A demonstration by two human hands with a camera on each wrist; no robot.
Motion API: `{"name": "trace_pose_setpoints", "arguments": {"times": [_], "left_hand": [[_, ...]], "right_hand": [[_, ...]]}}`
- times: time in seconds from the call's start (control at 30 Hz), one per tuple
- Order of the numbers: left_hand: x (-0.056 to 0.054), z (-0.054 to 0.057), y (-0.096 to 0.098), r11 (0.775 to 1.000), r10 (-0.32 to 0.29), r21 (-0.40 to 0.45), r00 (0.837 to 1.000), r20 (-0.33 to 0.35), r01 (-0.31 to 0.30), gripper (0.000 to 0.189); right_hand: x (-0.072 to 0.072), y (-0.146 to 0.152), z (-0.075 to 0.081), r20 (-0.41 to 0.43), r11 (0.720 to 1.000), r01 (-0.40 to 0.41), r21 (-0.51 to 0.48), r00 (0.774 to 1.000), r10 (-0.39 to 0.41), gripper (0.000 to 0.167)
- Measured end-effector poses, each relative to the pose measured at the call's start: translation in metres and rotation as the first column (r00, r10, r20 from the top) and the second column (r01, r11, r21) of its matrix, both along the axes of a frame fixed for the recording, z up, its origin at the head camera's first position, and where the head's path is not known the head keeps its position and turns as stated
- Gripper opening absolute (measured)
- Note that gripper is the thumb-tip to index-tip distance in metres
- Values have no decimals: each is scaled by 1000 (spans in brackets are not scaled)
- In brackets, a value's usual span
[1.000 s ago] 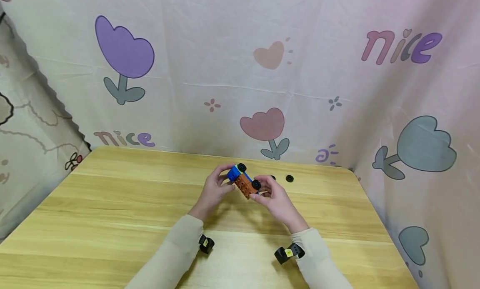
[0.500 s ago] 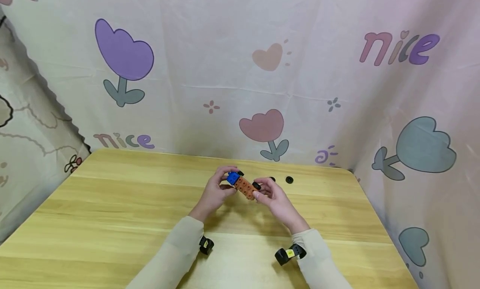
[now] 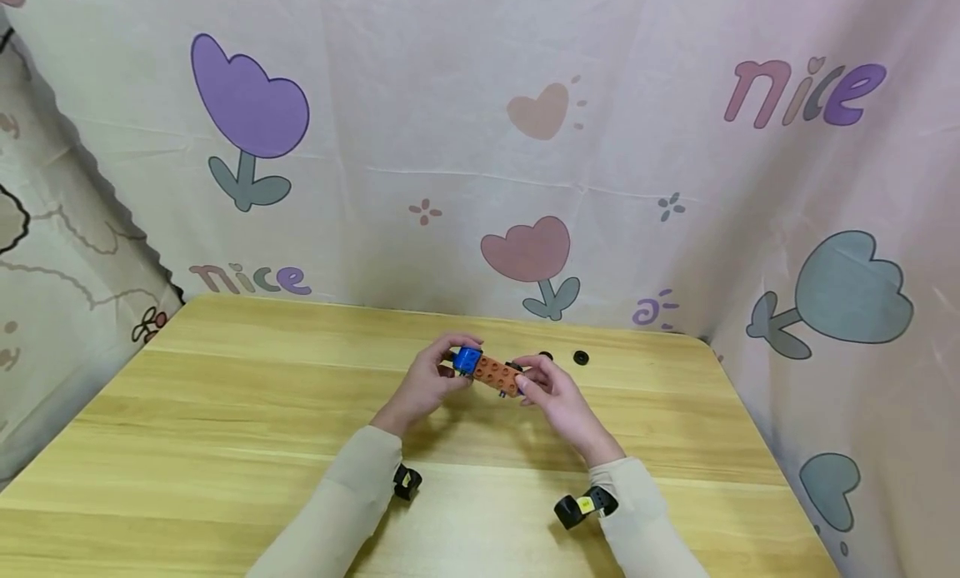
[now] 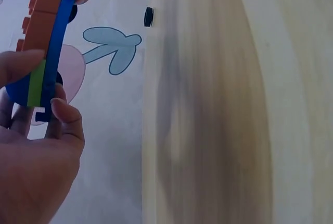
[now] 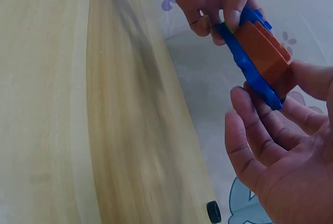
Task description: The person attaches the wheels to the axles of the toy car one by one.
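Both hands hold a toy car [image 3: 496,375] of building bricks above the table. It has a blue base, orange studded bricks, a green layer and a blue block at one end. My left hand [image 3: 429,376] grips the blue end, thumb on the green and orange bricks [image 4: 37,81] in the left wrist view. My right hand [image 3: 557,400] pinches the orange end, its thumb on the top and fingers below the blue base [image 5: 247,73]. Black wheels [image 4: 73,13] show on the far side. Small blue pegs [image 3: 502,394] stick out of the near side.
Two loose black wheels [image 3: 581,358] lie on the wooden table [image 3: 300,378] near its back edge, just beyond the right hand. A printed cloth [image 3: 420,128] hangs behind and beside the table. Each wrist carries a black camera band [image 3: 585,506].
The car has been rolled in the hands, so its studded orange top now faces up and its far-side wheels have turned mostly out of sight. Both hands keep their hold.
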State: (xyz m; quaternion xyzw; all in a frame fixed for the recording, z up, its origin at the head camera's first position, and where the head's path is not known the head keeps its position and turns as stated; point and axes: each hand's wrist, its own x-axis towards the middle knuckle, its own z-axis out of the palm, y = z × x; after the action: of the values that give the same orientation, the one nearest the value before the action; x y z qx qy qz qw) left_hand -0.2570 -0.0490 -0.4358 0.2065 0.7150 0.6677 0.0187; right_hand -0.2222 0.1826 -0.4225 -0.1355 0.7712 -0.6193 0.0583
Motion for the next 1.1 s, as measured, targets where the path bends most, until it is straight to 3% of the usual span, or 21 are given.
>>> {"name": "trace_pose_setpoints", "arguments": {"times": [0.27,0.43,0.63,0.93,1.1], "left_hand": [[2,1,-2,995,-47,-88,994,97,56,43],[3,0,0,980,-72,-173,989,130,94,39],[4,-2,0,970,-100,-206,986,136,127,40],[8,-2,-1,958,-224,-129,949,223,256,46],[8,-1,-2,931,-265,-196,941,212,307,51]], "right_hand": [[-5,3,-4,25,997,72,7,997,-72,31],[-8,4,-7,10,993,121,-10,993,-121,30],[-7,4,-6,0,991,129,-22,992,-129,31],[-7,3,-4,-5,992,112,-58,994,-112,29],[-8,4,-5,-12,994,95,-45,995,-96,33]]}}
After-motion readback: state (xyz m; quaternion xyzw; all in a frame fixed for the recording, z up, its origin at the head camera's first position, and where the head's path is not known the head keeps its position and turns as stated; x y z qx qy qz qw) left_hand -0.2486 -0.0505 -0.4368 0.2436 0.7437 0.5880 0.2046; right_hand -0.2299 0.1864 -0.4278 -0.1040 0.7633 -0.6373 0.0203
